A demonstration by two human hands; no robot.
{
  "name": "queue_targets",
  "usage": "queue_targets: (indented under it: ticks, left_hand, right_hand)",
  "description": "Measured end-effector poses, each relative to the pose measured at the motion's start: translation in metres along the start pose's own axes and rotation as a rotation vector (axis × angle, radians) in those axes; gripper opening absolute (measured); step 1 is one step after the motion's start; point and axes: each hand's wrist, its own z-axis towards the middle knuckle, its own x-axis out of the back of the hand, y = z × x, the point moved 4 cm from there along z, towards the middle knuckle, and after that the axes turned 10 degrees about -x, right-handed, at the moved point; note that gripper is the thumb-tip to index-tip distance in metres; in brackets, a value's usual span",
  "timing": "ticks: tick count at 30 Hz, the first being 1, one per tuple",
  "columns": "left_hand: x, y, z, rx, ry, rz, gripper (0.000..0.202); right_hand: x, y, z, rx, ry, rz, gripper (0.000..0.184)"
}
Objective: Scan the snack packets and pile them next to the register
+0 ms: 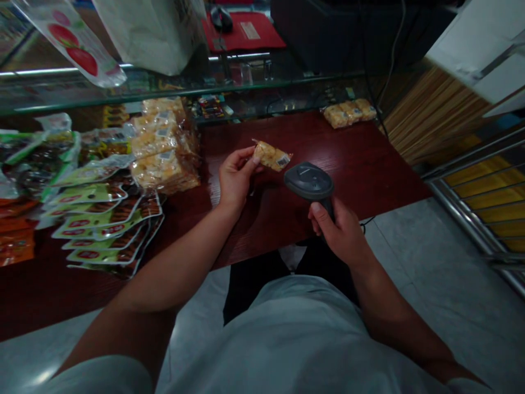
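My left hand (234,176) pinches a small clear packet of yellow snack (271,155) with a barcode label at its right end, held above the dark red wooden counter (353,164). My right hand (340,230) grips the handle of a grey barcode scanner (308,181), whose head sits just below and right of the packet. The scanner's cable hangs off the counter edge behind my right hand.
A pile of the same yellow packets (164,148) lies left of my left hand. Green and orange snack bags (102,224) cover the counter's left side. Three more yellow packets (349,113) rest at the back right. A glass shelf (164,90) runs above; metal rails (484,219) stand right.
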Motion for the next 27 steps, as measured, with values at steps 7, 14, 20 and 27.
queue_targets:
  ticks: [7, 14, 20, 27]
  left_hand:
    - [-0.002, 0.008, -0.006, 0.083, 0.036, 0.007, 0.026]
    - [-0.014, 0.000, 0.009, 0.296, 0.079, -0.077, 0.017]
    - [-0.082, -0.031, 0.076, 0.478, -0.117, 0.092, 0.005]
    - [-0.164, -0.073, 0.134, 0.551, -0.194, 0.246, 0.008]
  right_hand:
    - [0.001, 0.010, 0.009, -0.101, -0.087, 0.164, 0.038]
    - [0.026, 0.042, 0.034, -0.319, -0.096, 0.645, 0.047]
    - [0.039, 0.061, 0.047, -0.423, -0.072, 0.842, 0.054]
    - [0.034, 0.067, 0.050, -0.469, -0.104, 0.898, 0.056]
